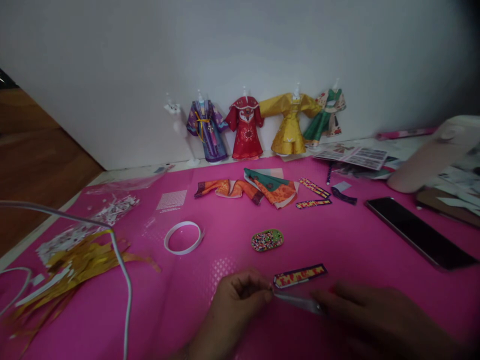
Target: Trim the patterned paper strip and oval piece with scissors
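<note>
My left hand [245,295] is closed in a pinch near the middle front of the pink mat [180,305]. What its fingertips hold is too small to make out. My right hand [367,307] grips scissors [298,301], whose metal blades point left and reach the left fingertips. A bit of red shows at the right fingers, where the handles are mostly hidden. Just beyond the blades lies a patterned yellow and red strip with a dark purple edge [300,276], its left end close to the left fingertips. Farther back is an oval tray of many-coloured beads [267,240].
Miniature dresses on stands, one of them red [246,127], line the wall. Orange garment pieces [228,188] lie before them. A white tape ring [183,238], yellow fabric scraps [75,265] and a cable [125,280] are leftward; a phone [420,231] lies right.
</note>
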{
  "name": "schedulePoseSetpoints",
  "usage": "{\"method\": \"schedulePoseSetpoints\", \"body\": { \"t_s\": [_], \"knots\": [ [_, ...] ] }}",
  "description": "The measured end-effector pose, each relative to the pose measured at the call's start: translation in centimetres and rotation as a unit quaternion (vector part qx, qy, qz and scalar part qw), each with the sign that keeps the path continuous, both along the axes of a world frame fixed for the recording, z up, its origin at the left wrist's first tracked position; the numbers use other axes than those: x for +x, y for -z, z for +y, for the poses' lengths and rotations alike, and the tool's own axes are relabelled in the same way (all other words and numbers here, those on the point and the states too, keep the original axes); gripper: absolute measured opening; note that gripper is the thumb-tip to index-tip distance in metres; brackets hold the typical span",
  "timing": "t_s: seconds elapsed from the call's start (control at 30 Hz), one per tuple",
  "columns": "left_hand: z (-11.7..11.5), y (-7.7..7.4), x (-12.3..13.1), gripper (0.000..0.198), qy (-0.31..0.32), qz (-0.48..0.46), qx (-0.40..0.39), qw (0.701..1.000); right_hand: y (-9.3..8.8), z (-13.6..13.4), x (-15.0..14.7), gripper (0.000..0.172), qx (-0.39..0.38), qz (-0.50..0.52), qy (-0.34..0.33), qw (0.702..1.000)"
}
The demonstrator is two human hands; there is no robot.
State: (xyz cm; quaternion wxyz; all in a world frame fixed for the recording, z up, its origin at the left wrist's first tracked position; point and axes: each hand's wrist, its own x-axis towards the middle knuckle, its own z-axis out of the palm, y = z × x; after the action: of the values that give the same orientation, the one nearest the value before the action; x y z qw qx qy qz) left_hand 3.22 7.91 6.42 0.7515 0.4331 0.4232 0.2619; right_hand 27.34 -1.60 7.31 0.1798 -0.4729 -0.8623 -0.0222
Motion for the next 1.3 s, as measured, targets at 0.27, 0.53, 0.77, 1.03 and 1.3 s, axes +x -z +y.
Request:
{"method": "schedulePoseSetpoints", "body": {
  "t_s": [0.27,0.53,0.77,1.03,1.3],
  "knots": [
    [-0.06,-0.19,0.24,0.007,-0.007,0.012,-0.003,1.000,0.16,-0.15,-0.03,0.046,-0.009,0.004,0.004,1.000],
    [-0.17,0.02,0.34,0.009,-0.038,0.005,-0.059,0.998,0.26,-0.14,0.08,0.045,-0.014,0.033,0.013,0.999],
    [-0.42,0.25,0.42,0.027,-0.054,-0.039,-0.136,0.988,0.12,-0.14,0.38,0.049,-0.029,0.018,0.009,0.999],
    [-0.27,-0.19,0.62,0.032,-0.066,-0.074,-0.176,0.979,0.43,-0.42,0.67,0.051,-0.036,0.023,0.020,0.999],
    [-0.39,-0.23,0.67,0.032,-0.075,-0.067,-0.176,0.979,0.53,-0.31,0.72,0.044,-0.022,0.019,0.017,0.999]
  ]
}}
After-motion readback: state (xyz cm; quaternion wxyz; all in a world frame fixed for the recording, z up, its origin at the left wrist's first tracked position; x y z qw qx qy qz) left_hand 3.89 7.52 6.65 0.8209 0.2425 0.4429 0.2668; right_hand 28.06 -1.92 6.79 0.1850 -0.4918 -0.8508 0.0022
